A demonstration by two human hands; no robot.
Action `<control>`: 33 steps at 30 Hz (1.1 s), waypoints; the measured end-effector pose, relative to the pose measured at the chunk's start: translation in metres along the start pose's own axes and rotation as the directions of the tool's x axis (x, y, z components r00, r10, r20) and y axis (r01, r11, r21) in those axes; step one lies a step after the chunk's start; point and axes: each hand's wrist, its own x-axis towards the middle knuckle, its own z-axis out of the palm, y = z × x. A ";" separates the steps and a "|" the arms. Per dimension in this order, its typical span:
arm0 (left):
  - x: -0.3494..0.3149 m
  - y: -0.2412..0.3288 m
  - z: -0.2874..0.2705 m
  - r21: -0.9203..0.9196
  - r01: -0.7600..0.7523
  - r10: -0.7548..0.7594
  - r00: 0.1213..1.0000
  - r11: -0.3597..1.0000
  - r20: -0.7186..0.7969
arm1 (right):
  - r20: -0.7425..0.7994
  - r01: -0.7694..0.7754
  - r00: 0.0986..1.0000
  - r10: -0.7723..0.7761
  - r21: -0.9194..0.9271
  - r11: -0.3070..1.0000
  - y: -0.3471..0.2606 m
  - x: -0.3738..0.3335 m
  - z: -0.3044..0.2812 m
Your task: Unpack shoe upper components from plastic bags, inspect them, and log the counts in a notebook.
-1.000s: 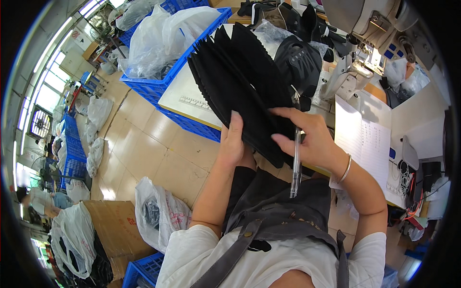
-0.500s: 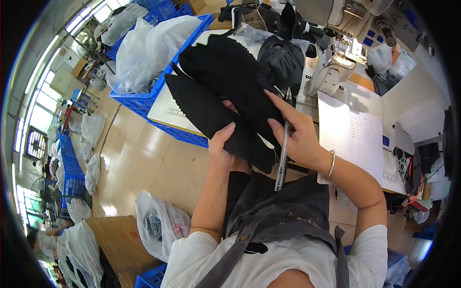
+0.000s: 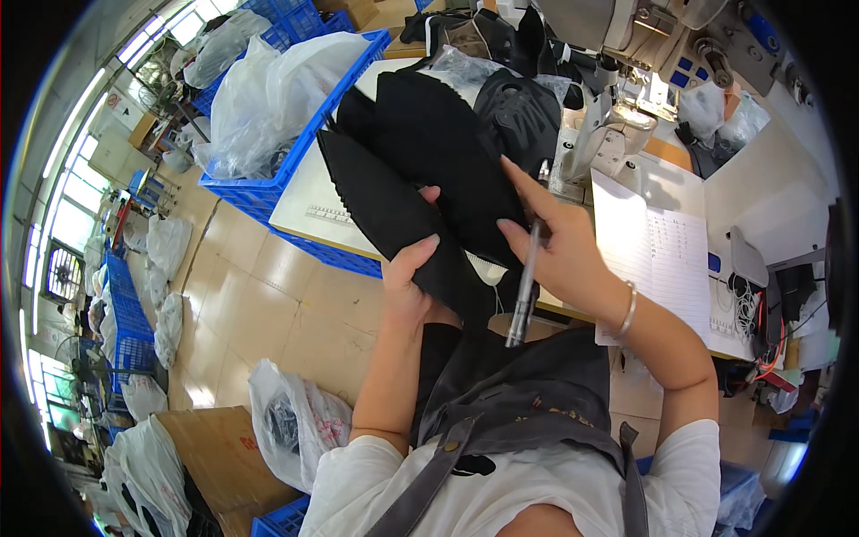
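Note:
Several black fabric pieces with finely notched edges are held up in front of me over my lap. My left hand (image 3: 409,282) grips the left black fabric piece (image 3: 371,201), thumb on top and fingertips showing in the gap behind it. My right hand (image 3: 568,255) pinches the lower end of the right black fabric piece (image 3: 438,143) between thumb and fingers. A clear pen (image 3: 523,309) is also tucked in that hand, pointing down toward my apron (image 3: 528,385). A pale strip and loose thread show between the pieces at their lower ends.
An open lined notebook (image 3: 678,268) lies on the table at right, below a sewing machine (image 3: 617,134). Beyond the fabric sits a black moulded piece (image 3: 519,112). A blue crate (image 3: 246,199) with plastic bags stands at left. A cardboard box (image 3: 224,461) and a white bag (image 3: 313,416) are lower left.
The black pieces have turned slightly more upright and the gap between them has widened. My right hand has moved a little right, and the pen has tilted with it.

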 end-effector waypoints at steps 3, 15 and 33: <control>-0.002 0.003 0.001 0.017 -0.009 0.009 0.999 1.000 -0.032 | -0.065 0.136 0.989 -0.132 0.074 0.988 -0.011 -0.014 -0.026; 0.004 -0.004 0.035 0.685 -0.117 -0.057 0.973 0.719 0.225 | -0.411 -0.246 0.906 0.104 -0.309 0.919 0.086 -0.111 -0.150; 0.000 -0.034 0.034 0.717 -0.163 0.122 0.987 0.677 0.109 | -0.577 -0.443 0.683 0.448 0.160 0.882 0.140 -0.120 -0.164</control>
